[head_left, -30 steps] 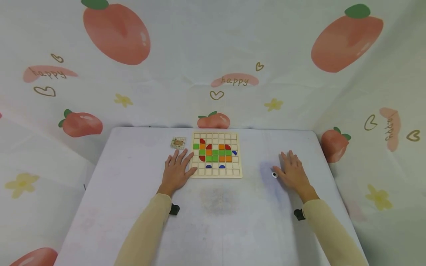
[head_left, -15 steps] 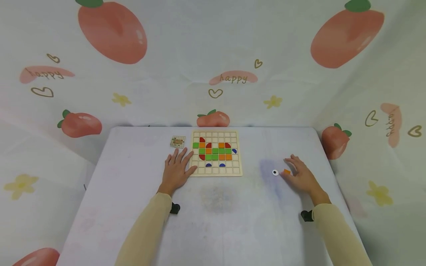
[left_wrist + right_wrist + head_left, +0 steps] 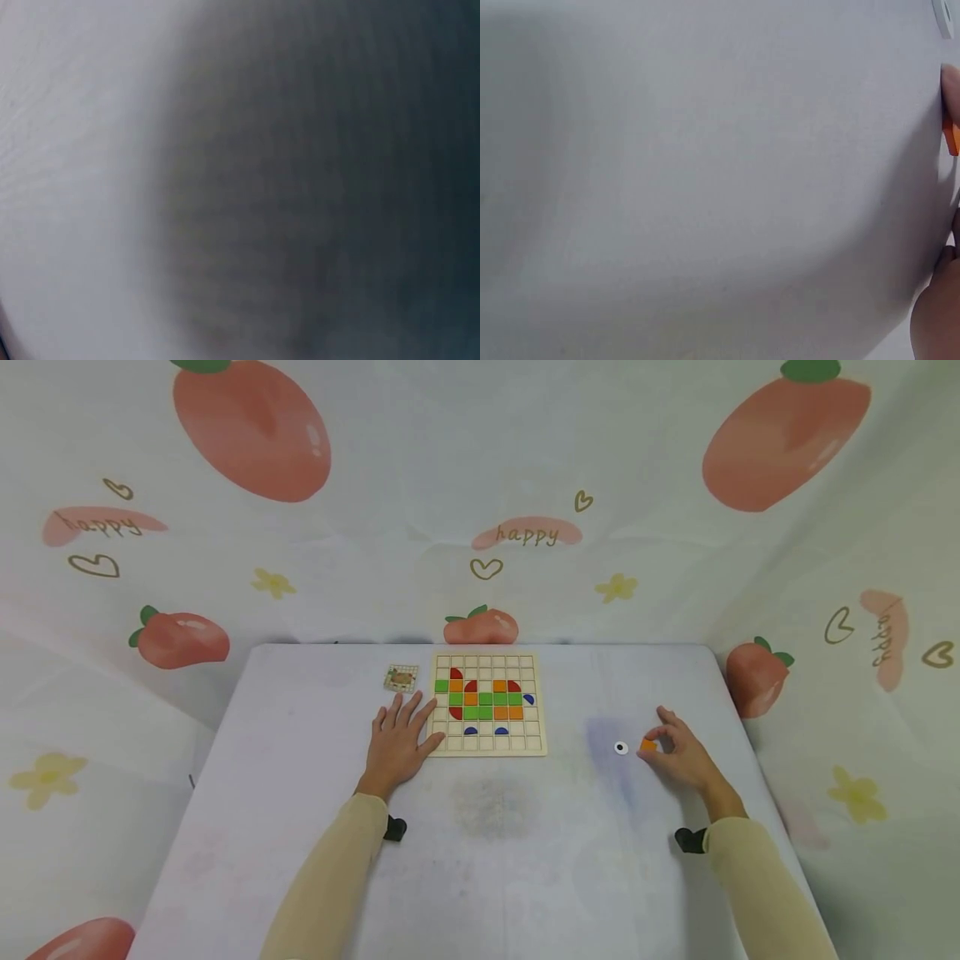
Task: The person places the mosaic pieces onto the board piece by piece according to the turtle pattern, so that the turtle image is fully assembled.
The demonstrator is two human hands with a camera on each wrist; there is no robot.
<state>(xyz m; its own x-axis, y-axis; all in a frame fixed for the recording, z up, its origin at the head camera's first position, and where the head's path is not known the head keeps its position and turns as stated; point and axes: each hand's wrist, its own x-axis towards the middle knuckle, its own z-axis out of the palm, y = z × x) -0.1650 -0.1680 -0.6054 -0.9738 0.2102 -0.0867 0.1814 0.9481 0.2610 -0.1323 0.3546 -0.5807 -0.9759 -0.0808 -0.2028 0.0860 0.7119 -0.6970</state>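
My right hand pinches an orange square tile between thumb and forefinger at the right of the table, the other fingers raised. A sliver of that orange tile shows beside a fingertip at the right edge of the right wrist view. Just left of it lies a white round piece with a black dot. My left hand rests flat with fingers spread, its thumb and fingertips over the left edge of a wooden grid board. Green, orange, red and blue pieces sit in the board's squares.
A small picture card with a grid lies beyond my left fingertips, beside the board. The white-covered table meets a patterned cloth backdrop at its far edge. The left wrist view is mostly dark and blurred.
My right hand has moved right and slightly back, uncovering the orange tile, and its thumb and forefinger have come together on it. My left hand has stayed at the board's edge.
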